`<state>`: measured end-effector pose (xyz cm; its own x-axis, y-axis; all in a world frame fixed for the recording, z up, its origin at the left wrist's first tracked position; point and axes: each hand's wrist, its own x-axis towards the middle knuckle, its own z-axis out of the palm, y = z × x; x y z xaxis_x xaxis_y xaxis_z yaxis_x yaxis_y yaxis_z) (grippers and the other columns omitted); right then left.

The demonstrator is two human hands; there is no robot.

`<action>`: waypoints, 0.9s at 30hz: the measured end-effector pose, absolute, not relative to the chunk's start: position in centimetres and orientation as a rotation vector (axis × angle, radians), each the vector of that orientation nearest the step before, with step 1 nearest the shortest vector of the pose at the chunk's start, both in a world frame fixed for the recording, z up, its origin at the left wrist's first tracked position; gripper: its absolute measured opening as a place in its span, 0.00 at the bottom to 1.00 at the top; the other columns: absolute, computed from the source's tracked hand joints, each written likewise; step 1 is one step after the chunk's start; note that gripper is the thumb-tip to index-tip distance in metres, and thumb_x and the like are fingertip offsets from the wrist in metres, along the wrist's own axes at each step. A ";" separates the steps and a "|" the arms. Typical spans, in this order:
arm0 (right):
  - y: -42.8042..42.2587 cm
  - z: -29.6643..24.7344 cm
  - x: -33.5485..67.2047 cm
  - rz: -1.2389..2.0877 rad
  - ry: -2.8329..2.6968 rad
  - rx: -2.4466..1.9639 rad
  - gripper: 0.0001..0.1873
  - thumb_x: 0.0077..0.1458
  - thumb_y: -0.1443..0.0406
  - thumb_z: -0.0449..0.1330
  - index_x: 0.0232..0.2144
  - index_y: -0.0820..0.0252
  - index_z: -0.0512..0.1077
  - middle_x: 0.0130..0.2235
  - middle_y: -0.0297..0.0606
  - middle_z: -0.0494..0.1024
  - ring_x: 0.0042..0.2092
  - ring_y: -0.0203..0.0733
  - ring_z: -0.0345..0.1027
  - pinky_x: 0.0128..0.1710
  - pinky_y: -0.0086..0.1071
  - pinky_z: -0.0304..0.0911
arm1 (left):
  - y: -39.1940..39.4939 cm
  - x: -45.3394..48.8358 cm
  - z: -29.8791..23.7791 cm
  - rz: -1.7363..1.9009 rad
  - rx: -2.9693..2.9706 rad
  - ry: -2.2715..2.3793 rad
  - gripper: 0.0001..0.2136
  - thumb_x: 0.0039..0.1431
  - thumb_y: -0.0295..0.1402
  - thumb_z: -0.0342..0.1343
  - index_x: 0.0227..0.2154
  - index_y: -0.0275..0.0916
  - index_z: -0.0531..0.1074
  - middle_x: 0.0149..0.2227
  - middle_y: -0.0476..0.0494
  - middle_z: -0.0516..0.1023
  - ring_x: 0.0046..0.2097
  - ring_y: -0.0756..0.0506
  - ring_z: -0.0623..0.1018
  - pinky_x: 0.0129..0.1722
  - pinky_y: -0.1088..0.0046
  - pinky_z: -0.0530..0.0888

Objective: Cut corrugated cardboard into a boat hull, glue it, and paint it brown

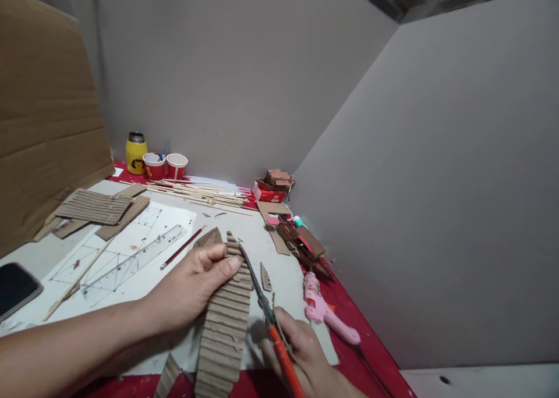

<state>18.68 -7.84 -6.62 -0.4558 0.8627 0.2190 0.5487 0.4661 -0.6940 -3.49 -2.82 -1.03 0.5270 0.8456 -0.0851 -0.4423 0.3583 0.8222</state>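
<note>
Between the thumb and fingers of my left hand [198, 284] is a long strip of corrugated cardboard [223, 334], its ribs running crosswise and its lower end leaving the view at the bottom. My right hand [301, 348] is closed around a pair of scissors [279, 351] with orange on the handle. The dark blades point up and lie along the strip's right edge, close to my left thumb. A small pointed cardboard scrap [265, 277] lies just right of the blades. Another cardboard piece [210, 238] shows behind my left fingers.
A pink glue gun [325, 311] lies at the right on the red cloth [349, 340]. To the left are a drawing sheet [144, 217], a clear ruler [131, 261], a pencil [181, 248] and a phone [17, 290]. Thin sticks [196, 193], paper cups [176, 166] and a yellow jar [136, 153] stand behind.
</note>
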 end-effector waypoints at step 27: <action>2.0 -4.1 23.0 0.142 -2.285 -1.885 0.15 0.57 0.56 0.58 0.33 0.62 0.76 0.36 0.48 0.80 0.37 0.51 0.74 0.33 0.35 0.61 | 3.0 -6.5 -2.4 1.100 1.231 1.157 0.11 0.50 0.38 0.66 0.33 0.37 0.76 0.29 0.48 0.77 0.30 0.48 0.73 0.30 0.73 0.65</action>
<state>23.05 2.01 -4.15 -0.1828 0.9803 0.0746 0.9636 0.1937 -0.1841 -6.47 2.97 -2.44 0.1034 0.9938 -0.0414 0.0088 0.0407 0.9991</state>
